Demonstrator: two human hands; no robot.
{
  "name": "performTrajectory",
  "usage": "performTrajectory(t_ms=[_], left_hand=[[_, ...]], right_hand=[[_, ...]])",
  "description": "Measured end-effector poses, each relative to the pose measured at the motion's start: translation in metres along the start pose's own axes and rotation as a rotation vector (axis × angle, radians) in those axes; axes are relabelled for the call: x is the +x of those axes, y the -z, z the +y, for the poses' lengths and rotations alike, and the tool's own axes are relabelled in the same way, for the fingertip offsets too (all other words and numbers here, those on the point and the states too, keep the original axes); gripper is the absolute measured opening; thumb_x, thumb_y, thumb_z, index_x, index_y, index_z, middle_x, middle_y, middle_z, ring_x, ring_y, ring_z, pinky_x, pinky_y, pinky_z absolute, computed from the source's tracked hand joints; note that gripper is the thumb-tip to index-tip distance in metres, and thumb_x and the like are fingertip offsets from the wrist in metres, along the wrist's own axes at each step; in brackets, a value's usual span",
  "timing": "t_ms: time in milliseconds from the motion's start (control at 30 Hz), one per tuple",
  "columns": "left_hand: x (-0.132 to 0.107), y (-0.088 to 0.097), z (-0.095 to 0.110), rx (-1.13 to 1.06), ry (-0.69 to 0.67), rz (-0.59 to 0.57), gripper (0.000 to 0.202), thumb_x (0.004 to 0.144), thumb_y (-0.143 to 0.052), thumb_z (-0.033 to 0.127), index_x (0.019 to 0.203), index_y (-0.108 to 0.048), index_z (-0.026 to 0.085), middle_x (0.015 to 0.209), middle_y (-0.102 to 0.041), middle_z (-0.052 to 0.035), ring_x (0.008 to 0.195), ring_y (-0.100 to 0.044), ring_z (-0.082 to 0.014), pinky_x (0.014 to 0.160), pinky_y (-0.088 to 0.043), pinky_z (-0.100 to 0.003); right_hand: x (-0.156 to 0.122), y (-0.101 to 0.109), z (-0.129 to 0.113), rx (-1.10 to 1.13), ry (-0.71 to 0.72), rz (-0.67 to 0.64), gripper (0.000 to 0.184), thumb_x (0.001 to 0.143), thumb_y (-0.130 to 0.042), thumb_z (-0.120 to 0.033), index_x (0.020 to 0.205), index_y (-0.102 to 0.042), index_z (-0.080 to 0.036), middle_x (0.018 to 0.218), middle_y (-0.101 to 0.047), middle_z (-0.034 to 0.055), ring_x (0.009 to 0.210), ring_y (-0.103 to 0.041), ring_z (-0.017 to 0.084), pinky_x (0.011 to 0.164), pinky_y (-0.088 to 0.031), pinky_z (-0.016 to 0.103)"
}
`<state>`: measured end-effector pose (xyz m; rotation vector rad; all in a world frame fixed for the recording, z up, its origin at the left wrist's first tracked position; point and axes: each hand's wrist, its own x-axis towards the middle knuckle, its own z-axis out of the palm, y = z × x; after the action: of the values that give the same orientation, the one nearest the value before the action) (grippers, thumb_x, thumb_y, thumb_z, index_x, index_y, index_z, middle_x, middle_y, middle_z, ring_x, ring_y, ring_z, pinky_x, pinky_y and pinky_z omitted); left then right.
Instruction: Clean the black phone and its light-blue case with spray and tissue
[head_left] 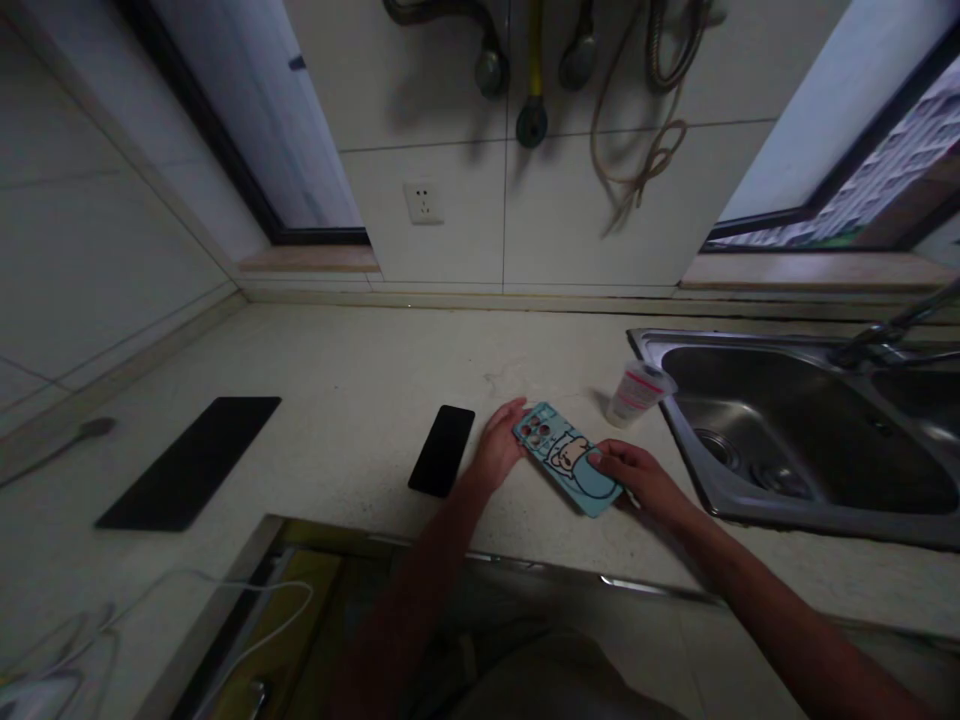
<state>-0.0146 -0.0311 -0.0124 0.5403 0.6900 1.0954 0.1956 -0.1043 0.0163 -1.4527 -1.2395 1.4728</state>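
Note:
A light blue phone case point(576, 468) with a cartoon figure and camera rings is held tilted above the counter. My right hand point(636, 474) grips its lower right end, thumb on the printed face and fingers beneath. At the opposite end, by the camera rings, my left hand point(501, 445) holds the case's edge, its fingers partly hidden. Whether a phone sits inside the case I cannot tell. A black phone point(442, 451) lies flat on the counter, just left of my left hand. Beyond my right hand, a clear plastic cup point(637, 393) with pink-red print leans to the right.
On the right a steel double sink point(810, 430) with a faucet point(877, 340) is set into the counter point(337, 420). A flat black panel point(191, 462) lies at left. White cables point(180, 578) run over the front left. Pipes and a socket point(424, 202) are on the wall.

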Motion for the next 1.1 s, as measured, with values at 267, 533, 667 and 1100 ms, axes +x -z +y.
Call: performTrajectory(t_ms=[267,533,667,1100], left_hand=[[-0.021,-0.002,0.013,0.5,-0.577,0.229,0.023,0.081,-0.068,0.017,0.102,-0.07,0.023,0.124,-0.062,-0.0099,0.126,-0.053,-0.0258,0.107,-0.04,-0.036],[-0.053,0.018,0.047,1.615,-0.478,0.559,0.06,0.081,-0.068,0.032,0.137,-0.052,0.017,0.141,-0.051,-0.0226,0.138,-0.037,-0.0394,0.114,-0.027,-0.054],[-0.065,0.025,0.055,1.887,-0.213,0.589,0.077,0.081,-0.067,0.048,0.145,-0.042,0.013,0.133,-0.055,-0.0272,0.125,-0.048,-0.0427,0.1,-0.04,-0.051],[-0.057,0.043,0.073,1.886,-0.091,0.634,0.064,0.073,-0.068,0.049,0.126,-0.053,0.015,0.112,-0.059,-0.0205,0.109,-0.058,-0.0372,0.084,-0.047,-0.041]], right_hand=[[-0.007,0.019,-0.006,-0.46,0.281,0.343,0.038,0.082,-0.059,-0.056,0.094,-0.067,-0.02,0.076,-0.066,0.0037,0.058,-0.054,0.017,0.049,-0.041,0.028],[-0.002,-0.002,0.006,-1.105,0.466,0.342,0.031,0.092,-0.054,-0.036,0.116,-0.067,-0.023,0.103,-0.075,0.0081,0.075,-0.068,0.023,0.063,-0.047,0.031],[-0.001,-0.018,0.008,-1.172,0.409,0.198,0.031,0.092,-0.057,-0.041,0.115,-0.068,-0.023,0.096,-0.077,0.008,0.072,-0.069,0.022,0.059,-0.045,0.029],[0.014,-0.003,-0.002,-0.935,0.514,0.044,0.049,0.094,-0.054,-0.042,0.133,-0.058,-0.014,0.122,-0.068,0.0167,0.103,-0.067,0.028,0.088,-0.052,0.04]])
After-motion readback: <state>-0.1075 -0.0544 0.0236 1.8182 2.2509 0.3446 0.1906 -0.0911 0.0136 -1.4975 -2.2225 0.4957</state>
